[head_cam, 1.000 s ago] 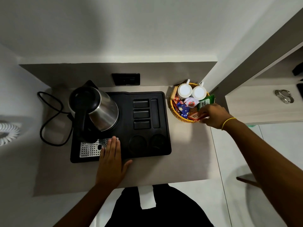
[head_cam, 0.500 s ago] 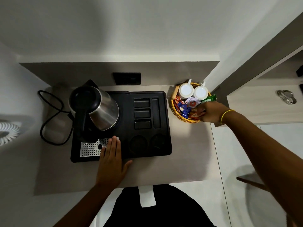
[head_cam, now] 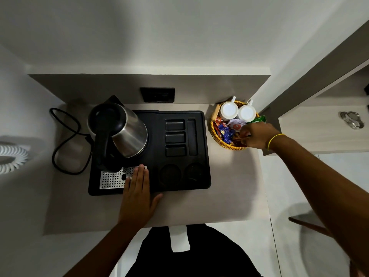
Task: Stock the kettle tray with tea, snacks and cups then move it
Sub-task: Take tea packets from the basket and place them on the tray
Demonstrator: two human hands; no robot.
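A black kettle tray (head_cam: 201,176) lies on the beige counter with a steel kettle (head_cam: 123,132) on its left part. Its rectangular slots and two round cup recesses hold nothing. My left hand (head_cam: 137,194) rests flat on the tray's front edge, over a perforated metal grate (head_cam: 111,178). To the right, a woven basket (head_cam: 219,138) holds two white cups (head_cam: 237,111), a blue snack packet (head_cam: 225,132), a white sachet (head_cam: 236,124) and a green packet (head_cam: 258,119). My right hand (head_cam: 256,136) reaches into the basket, its fingertips pinched on a red-brown packet (head_cam: 237,139).
A black power cord (head_cam: 63,140) loops on the counter left of the tray. A dark wall socket (head_cam: 157,94) sits behind the tray. A wristwatch (head_cam: 352,119) lies on a shelf to the right. A white coiled cable (head_cam: 10,156) hangs at far left.
My right hand has moved deeper into the basket, from its front rim toward the middle, and closed its fingertips on a packet there. My left hand has stayed on the tray.
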